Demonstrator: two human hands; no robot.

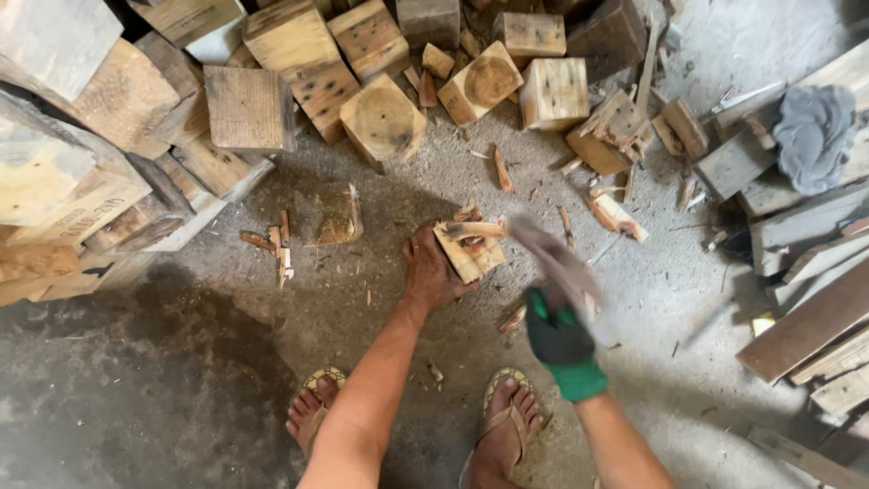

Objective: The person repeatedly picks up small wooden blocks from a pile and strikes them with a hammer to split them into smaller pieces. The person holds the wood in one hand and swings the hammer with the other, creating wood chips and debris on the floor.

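Dusty concrete floor strewn with chips: the bare left hand [433, 272] presses flat, fingers spread, on the near-left side of a split wooden block [469, 249] standing at centre, while the gloved right hand [561, 342] has its fingers wrapped around the handle of a motion-blurred chopping blade [559, 263] just right of it. A sound stroke would seem to need the steadying fingers kept off the blade's line. Stacked blocks [380, 118] crowd the far side, planks [806, 321] the right, sandalled feet [502, 421] near.

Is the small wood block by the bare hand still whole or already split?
Already split: the wood block under the left hand shows splintered, jagged pieces along its top edge.
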